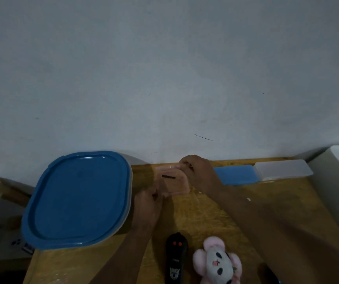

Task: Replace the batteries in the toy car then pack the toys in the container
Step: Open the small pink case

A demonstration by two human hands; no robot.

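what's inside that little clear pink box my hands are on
Through the pink box only a thin dark stick shows. Both hands cover its corners.

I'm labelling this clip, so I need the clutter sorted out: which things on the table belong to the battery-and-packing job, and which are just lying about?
Belongs to the job:
- large container with blue lid
- small pink box, touched by the left hand and right hand
- black remote control
- pink plush toy

Probably just lying about:
- blue box
- white box
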